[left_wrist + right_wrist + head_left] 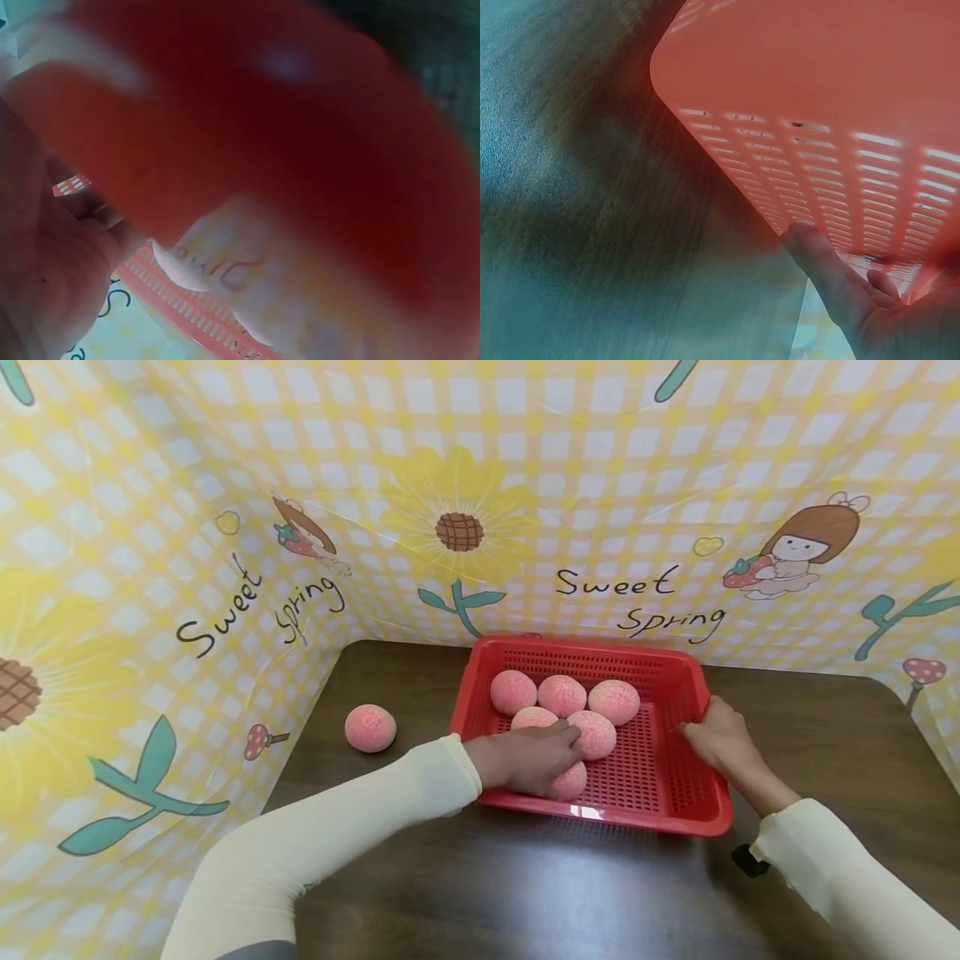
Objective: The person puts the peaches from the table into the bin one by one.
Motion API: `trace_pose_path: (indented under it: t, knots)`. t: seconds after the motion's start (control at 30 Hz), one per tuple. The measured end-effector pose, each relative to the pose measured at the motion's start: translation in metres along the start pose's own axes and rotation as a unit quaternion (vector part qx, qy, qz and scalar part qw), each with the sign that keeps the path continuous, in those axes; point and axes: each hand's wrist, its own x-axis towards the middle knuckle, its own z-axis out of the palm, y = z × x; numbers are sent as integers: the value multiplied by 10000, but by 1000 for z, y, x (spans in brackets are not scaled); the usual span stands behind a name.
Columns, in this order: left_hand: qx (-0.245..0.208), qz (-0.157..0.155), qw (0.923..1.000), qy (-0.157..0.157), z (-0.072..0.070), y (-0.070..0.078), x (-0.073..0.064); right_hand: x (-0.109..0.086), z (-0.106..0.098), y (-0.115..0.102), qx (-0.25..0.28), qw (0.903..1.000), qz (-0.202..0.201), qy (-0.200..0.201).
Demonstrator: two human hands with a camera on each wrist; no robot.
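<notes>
A red plastic basket (678, 760) with slotted walls stands on the dark wooden table, holding several pink, speckled, peach-like balls (562, 696). My left hand (528, 760) reaches over its left side, fingers and thumb around a pink ball (572, 782) close to the near wall. The fingertips are right beside another ball (594, 737), and the hand partly covers a third (533, 718). At the right end, my right hand (723, 739) grips the basket rim. The right wrist view shows its fingers against the slotted wall (825, 172). Blurred red rim (262, 112) fills much of the left wrist view.
One more pink ball (371, 728) lies on the table (525, 893), left of the basket. A yellow checked cloth (465, 435) with flowers and lettering hangs behind and along the left side. A small black object (748, 861) shows at the right cuff.
</notes>
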Motion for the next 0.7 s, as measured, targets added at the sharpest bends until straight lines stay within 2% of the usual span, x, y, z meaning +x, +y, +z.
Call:
trace_pose_path:
  t: [0.23, 0.47, 0.7]
  knots:
    - [-193, -125, 9997, -113, 0, 3, 2, -1, -1, -1, -13, 10000, 54, -1]
    - [-676, -270, 9967, -352, -3, 2, 1, 0, -1, 0, -10, 10000, 79, -43]
    - [-827, -184, 9954, -450, -10, -3, -7, 1, 0, -1, -14, 9999, 135, -23]
